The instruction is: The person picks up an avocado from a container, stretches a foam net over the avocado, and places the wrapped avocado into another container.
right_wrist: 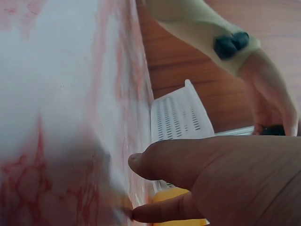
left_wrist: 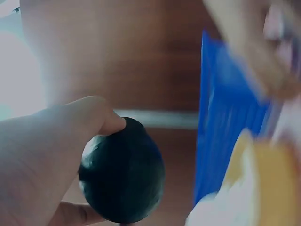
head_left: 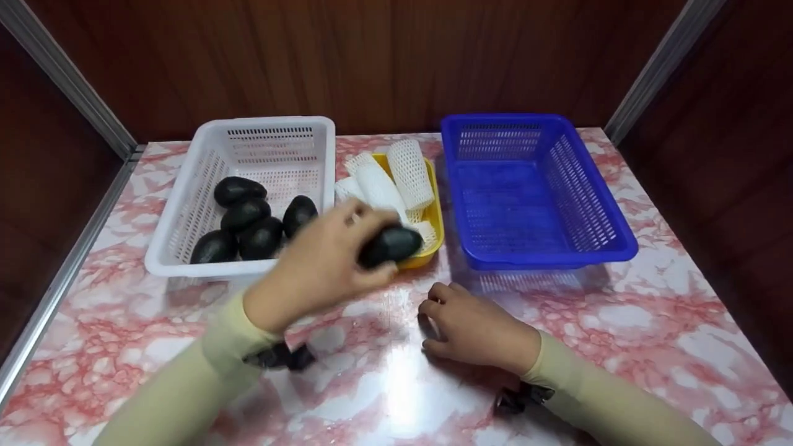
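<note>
A dark avocado (head_left: 391,244) is held in my left hand (head_left: 331,257), raised in front of the yellow basket (head_left: 435,217). In the left wrist view, thumb and fingers grip the avocado (left_wrist: 124,174) from its sides. White foam net sleeves (head_left: 410,173) fill the yellow basket and stick out over its rim. My right hand (head_left: 474,325) holds nothing; its fingers are loosely bent, low over the table in front of the blue basket (head_left: 551,257). Several more avocados (head_left: 245,215) lie in the white basket (head_left: 186,269) at left.
The blue basket at right has nothing in it. Red-and-white marbled tabletop (head_left: 619,322) runs beneath everything. Brown wood panels (head_left: 384,68) with metal corner strips (head_left: 663,59) wall in the back and sides.
</note>
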Motion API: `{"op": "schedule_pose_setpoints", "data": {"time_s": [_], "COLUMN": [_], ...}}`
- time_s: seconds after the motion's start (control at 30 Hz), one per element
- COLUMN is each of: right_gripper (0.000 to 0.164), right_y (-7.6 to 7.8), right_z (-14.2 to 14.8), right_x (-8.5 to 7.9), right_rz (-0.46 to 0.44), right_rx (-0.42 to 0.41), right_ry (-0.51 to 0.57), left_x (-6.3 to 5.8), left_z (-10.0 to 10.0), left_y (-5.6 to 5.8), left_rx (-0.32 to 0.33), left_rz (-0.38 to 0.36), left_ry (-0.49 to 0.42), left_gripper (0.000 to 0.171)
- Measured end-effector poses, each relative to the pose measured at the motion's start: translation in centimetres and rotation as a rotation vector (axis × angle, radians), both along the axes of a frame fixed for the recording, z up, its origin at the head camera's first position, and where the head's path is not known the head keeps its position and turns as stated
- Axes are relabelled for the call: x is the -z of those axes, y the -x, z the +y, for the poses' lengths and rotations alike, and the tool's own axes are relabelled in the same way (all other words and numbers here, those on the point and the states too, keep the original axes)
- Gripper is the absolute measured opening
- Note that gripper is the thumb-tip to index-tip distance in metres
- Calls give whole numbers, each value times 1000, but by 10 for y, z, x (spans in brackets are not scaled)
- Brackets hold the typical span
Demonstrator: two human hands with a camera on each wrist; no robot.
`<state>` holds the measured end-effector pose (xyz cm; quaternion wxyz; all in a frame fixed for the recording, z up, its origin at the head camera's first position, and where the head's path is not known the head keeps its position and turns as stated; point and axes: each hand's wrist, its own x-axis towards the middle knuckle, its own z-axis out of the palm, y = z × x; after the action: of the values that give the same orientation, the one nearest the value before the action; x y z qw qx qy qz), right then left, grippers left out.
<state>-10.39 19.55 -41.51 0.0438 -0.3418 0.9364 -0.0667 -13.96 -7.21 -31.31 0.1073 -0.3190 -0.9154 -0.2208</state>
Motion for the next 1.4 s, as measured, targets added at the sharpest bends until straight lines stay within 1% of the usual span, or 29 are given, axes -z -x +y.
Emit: {"op": "schedule_pose_setpoints", "data": {"time_s": [0.07, 0.13, 0.27, 0.37, 0.5, 0.57, 0.7, 0.77, 0.9, 0.97, 1.0, 1.1, 1.2, 1.4], "right_gripper": [37, 36, 34, 34, 34, 30, 26, 28, 30, 29, 29, 32, 34, 28], "right_y": [2, 4, 10, 14, 17, 18, 20, 21, 22, 23, 23, 23, 23, 22], "right_z": [0, 2, 9, 12, 14, 16, 19, 20, 23, 23, 23, 21, 20, 21], "right_x": [-1, -3, -2, 0, -2, -4, -8, -10, -10, -10, -10, -11, -10, -9], "right_rz": [-10, -19, -4, -9, -48, -87, -187, -210, -163, -151, -153, -192, -208, -174], "right_rx": [7, 11, -26, -41, -18, 7, 72, 79, 18, 3, 1, 32, 48, 32], "right_ry": [7, 12, 44, 74, 93, 99, 101, 100, 96, 88, 82, 64, 54, 60], "left_x": [10, 18, 31, 40, 49, 52, 60, 65, 77, 83, 86, 93, 96, 97], "left_z": [4, 7, 11, 14, 19, 22, 29, 32, 36, 38, 39, 41, 42, 44], "left_y": [-10, -17, -25, -28, -27, -25, -22, -22, -22, -21, -21, -20, -19, -18], "left_rx": [48, 70, 66, 60, 74, 81, 92, 100, 114, 115, 116, 115, 119, 134], "left_rz": [20, 39, 67, 44, -42, -86, -143, -162, -163, -167, -173, -199, -217, -236], "left_ry": [3, 1, 10, 43, 90, 110, 144, 151, 172, 189, 199, 221, 223, 205], "left_gripper": [61, 60, 59, 60, 60, 61, 65, 66, 65, 63, 63, 62, 63, 63]}}
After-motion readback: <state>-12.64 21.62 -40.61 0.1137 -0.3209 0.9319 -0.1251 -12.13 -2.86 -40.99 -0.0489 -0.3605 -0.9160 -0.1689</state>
